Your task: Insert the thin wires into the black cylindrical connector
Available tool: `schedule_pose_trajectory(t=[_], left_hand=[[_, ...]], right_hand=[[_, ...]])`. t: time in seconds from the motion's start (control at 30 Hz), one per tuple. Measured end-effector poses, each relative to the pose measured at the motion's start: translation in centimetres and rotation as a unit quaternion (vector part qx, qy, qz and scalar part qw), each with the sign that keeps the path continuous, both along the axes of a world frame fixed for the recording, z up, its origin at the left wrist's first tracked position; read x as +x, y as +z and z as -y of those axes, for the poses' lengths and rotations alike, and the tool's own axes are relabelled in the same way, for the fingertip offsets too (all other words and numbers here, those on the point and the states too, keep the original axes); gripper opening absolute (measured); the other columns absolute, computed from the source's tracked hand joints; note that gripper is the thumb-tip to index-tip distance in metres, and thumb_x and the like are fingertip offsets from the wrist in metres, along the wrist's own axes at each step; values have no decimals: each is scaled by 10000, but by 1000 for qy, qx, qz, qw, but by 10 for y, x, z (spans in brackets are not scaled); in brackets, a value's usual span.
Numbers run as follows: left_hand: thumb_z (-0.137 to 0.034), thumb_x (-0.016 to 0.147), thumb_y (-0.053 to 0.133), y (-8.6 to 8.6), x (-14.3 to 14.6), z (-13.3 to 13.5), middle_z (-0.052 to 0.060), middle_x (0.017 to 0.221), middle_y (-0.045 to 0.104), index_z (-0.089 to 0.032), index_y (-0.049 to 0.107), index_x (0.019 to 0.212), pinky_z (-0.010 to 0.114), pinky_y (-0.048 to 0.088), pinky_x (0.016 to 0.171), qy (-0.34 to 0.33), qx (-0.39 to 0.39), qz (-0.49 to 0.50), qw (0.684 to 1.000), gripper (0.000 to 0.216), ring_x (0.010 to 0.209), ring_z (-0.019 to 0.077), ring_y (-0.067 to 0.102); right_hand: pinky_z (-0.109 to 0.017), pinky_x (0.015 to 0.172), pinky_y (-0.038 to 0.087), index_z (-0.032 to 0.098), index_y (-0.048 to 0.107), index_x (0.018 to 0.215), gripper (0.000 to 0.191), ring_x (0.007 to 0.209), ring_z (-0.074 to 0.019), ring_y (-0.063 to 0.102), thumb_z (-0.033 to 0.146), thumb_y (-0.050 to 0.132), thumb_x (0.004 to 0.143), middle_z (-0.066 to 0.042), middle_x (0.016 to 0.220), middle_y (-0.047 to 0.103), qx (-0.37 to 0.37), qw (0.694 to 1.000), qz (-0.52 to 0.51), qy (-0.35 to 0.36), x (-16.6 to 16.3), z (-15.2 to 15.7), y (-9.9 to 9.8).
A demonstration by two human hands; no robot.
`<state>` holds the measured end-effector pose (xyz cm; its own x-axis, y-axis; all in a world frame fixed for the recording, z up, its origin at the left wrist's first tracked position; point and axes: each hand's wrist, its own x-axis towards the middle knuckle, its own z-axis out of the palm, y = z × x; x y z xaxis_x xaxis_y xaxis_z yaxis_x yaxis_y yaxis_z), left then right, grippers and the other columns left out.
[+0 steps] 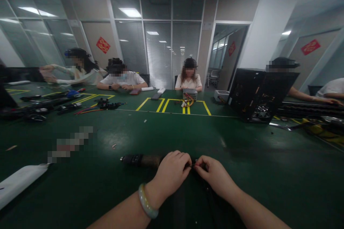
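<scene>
Glazed wall [158, 52]: beyond the green table [102, 186].
Left hand [171, 170], right hand [216, 178]: fingertips pinching a small dark piece [192, 165].
Cylindrical tool [150, 161]: partly hidden by the left hand.
Small dark piece: between both pinches, detail unclear; probably best steadied left, worked gently right.

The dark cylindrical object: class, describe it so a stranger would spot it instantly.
Over the green table, find the left hand with a bangle on its wrist. The dark cylindrical object sticks out leftward from behind that hand. Unlike the white item farther left, it has a brownish section and a shiny tip.
</scene>
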<state>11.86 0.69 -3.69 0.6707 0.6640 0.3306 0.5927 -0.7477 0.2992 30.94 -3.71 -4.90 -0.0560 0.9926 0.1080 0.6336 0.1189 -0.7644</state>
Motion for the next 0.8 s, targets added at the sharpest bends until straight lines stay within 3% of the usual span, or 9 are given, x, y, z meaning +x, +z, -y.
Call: schedule_pose_trajectory(t=[0.37,0.8], left_hand=[[-97,845,587,6,-2,2,-11,971,629,-223,593,923,339,398,856,-30,1,5,1000,148,955,193,536],[-170,846,627,2,-3,1,5,955,623,-216,581,955,347,421,836,-16,-9,24,1000,126,925,204,546]], right_hand=[[-210,580,381,195,642,812,75,663,-144,566,204,582,856,24,729,627,-7,1000,-13,-1,-4,7,2],[-202,577,379,182,632,799,64,656,-140,554,195,592,848,27,711,611,-4,1000,-31,-2,-3,5,0]])
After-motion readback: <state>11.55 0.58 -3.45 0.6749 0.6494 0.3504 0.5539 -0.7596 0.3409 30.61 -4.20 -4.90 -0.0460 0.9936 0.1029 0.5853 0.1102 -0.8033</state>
